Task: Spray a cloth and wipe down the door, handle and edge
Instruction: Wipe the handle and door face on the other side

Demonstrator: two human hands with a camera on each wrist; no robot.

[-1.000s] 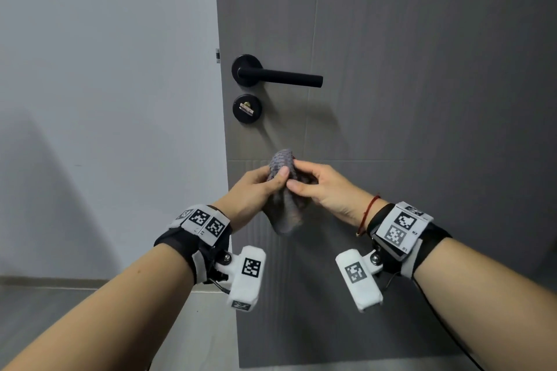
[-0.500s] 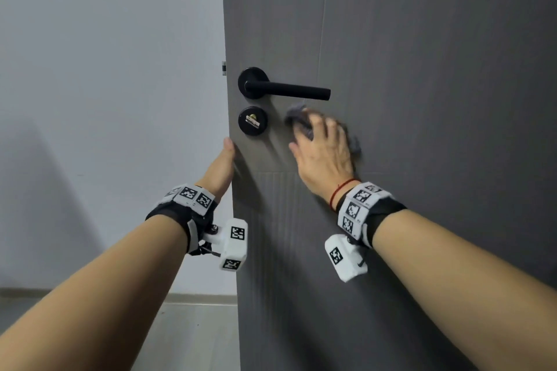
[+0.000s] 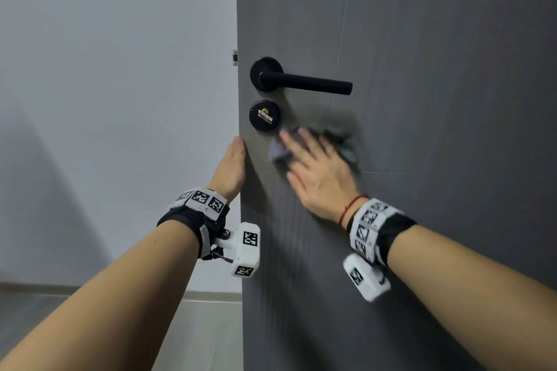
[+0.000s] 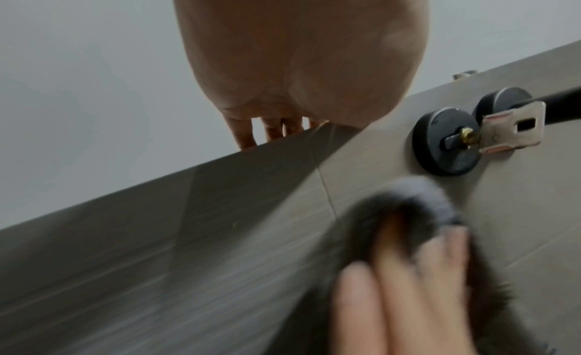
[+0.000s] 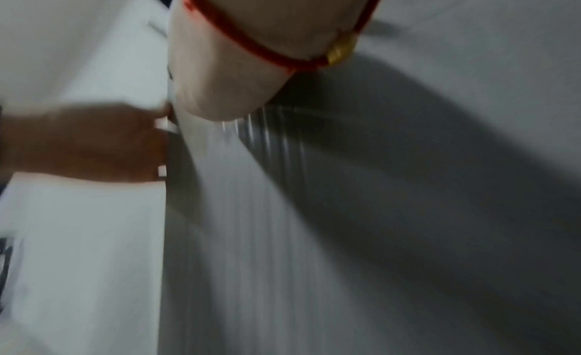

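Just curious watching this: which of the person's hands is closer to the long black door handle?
Right. The right hand presses the cloth on the door just below the handle; the left hand grips the door's edge, lower and leftward.

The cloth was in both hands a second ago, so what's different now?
The left hand let go of the cloth and moved to the door's edge, gripping it. The right hand carried the cloth up and now presses it flat on the door, wiping below the handle. Handle and key stayed put.
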